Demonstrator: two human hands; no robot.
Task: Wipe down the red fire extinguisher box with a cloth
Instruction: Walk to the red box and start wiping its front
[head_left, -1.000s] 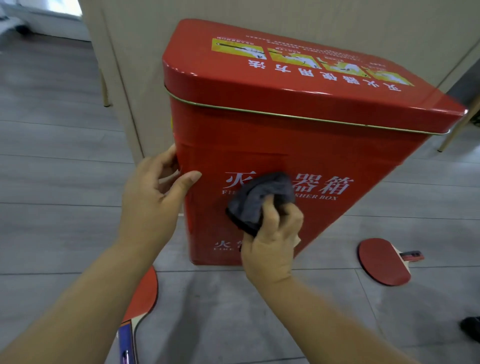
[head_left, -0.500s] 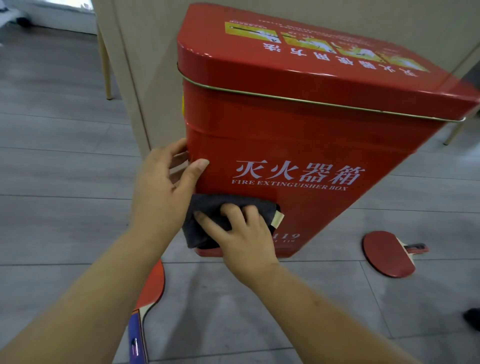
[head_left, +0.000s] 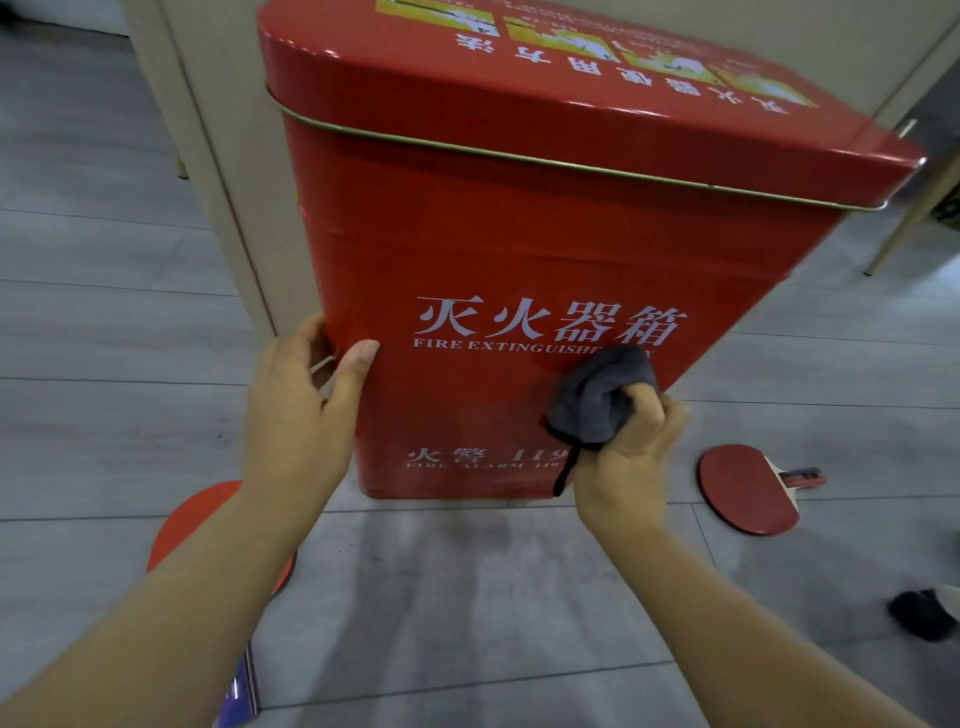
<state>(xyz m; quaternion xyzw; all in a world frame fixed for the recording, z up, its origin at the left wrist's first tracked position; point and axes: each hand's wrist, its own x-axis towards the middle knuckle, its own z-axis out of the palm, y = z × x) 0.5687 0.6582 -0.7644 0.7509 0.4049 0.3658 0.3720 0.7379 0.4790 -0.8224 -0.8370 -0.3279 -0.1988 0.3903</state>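
The red fire extinguisher box (head_left: 519, 249) stands on the grey floor against a beige panel, white lettering on its front face. My left hand (head_left: 306, 410) grips the box's front left corner, thumb on the front face and fingers round the side. My right hand (head_left: 628, 457) grips a bunched dark grey cloth (head_left: 597, 400) and presses it against the lower right of the front face, just below the English lettering. A dark loop of the cloth hangs below my fist.
A red table-tennis paddle (head_left: 748, 488) lies on the floor to the right of the box. Another red paddle (head_left: 192, 519) lies under my left forearm. A beige panel (head_left: 218, 156) rises behind the box. A dark shoe (head_left: 919, 613) shows at the right edge.
My right hand has bunched the cloth and swept it from the lower left of the front face to the lower right. My left hand has kept its hold on the corner.
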